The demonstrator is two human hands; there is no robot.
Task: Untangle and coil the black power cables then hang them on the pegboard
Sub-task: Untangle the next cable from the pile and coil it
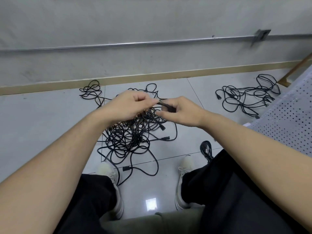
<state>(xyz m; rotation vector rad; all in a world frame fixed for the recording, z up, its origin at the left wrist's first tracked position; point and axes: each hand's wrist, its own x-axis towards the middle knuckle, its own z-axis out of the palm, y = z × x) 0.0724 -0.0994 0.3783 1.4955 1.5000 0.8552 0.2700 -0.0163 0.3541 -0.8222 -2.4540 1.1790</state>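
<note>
Left hand (133,105) and right hand (179,112), close together above the tangled cables (133,134), each pinch one cable end (166,105), probably to free it; pegboard (287,119) lies right of the tangle.

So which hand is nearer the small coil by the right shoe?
Right. The right hand is up-left of the small coil; the left hand is farther left, over the tangle.

black power cables (133,137): tangled heap on floor | pegboard (287,119): leaning, right
</note>
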